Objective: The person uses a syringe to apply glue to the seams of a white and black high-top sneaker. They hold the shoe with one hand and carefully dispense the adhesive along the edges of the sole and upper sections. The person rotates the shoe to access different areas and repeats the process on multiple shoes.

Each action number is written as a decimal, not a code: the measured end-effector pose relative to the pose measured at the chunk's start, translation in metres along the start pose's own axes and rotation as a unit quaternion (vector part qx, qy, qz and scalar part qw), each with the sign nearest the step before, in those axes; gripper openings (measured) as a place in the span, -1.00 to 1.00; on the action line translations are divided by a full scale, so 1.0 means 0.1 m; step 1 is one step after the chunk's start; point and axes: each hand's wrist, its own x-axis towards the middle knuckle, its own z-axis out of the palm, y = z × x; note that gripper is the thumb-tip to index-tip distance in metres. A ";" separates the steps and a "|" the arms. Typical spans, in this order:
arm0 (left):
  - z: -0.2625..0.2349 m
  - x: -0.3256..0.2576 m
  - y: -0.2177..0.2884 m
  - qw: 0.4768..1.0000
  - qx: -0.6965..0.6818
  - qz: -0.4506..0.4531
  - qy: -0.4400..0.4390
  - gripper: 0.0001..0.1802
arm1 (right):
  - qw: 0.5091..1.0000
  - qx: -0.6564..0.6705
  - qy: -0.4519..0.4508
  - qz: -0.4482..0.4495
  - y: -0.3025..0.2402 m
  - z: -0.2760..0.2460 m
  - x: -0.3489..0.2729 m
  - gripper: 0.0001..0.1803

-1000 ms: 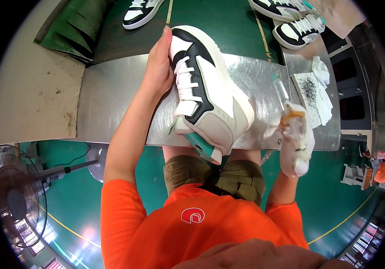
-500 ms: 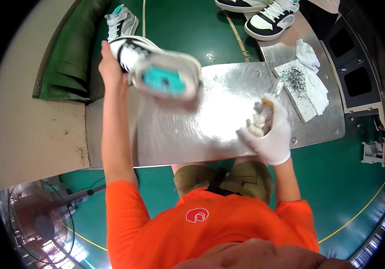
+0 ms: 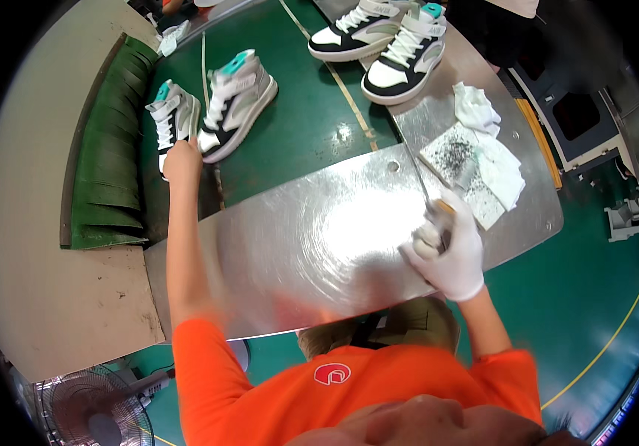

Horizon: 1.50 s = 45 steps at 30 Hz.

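Note:
My bare left hand [image 3: 183,165] is closed at the front of the left-hand high-top sneaker [image 3: 174,115], white, black and grey with a teal lining; its fingertips are partly hidden. Just right of it a matching sneaker [image 3: 239,108] stands upright on the green surface. Over the metal plate [image 3: 282,245], my right hand [image 3: 453,253], in a white glove, is closed around several things. A thin metal tool [image 3: 417,172] and a brush [image 3: 468,175] with pale bristles stick out of it. A small whitish lump [image 3: 427,239] shows in its grip, its kind unclear.
Two more sneakers [image 3: 402,63] stand at the far right. A black-specked white pad [image 3: 453,156] lies beside crumpled white cloth [image 3: 477,110] and a folded cloth [image 3: 499,175]. Green strip flaps [image 3: 107,163] line the left side. A fan [image 3: 100,416] stands at lower left.
The sneaker that my left hand held over the metal plate now stands on the green surface. That hand has moved to the other sneaker. My right hand keeps its tools; the view has shifted.

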 end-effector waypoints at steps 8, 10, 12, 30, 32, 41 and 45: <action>-0.56 0.24 2.02 0.831 -0.514 0.050 -0.208 -0.37 | 0.960 0.204 -0.023 0.190 -0.02 -0.30 -0.17 -0.13; -0.08 0.64 2.39 0.742 -0.579 -0.054 -0.333 -0.12 | 0.927 0.295 -0.042 0.227 0.03 -0.31 -0.15 -0.11; 0.47 0.90 2.60 0.580 -0.705 -0.087 -0.399 -0.03 | 0.917 0.321 -0.036 0.233 0.01 -0.34 -0.09 -0.09; -2.52 -0.35 1.28 0.803 -0.514 0.193 0.232 -0.54 | 0.981 0.146 0.027 0.125 -0.10 -0.45 -0.20 -0.10; -2.71 -0.80 1.09 0.774 -0.574 0.177 0.201 -0.63 | 0.975 0.178 0.003 0.130 -0.08 -0.55 -0.25 -0.09; -2.37 -2.22 0.68 0.726 -0.629 0.263 0.088 -0.52 | 0.991 0.035 -0.001 0.129 -0.14 -0.71 -0.37 -0.12; -2.22 -2.46 0.87 0.621 -0.714 0.322 -0.021 -0.33 | 0.991 0.037 -0.022 0.128 -0.15 -0.84 -0.48 -0.27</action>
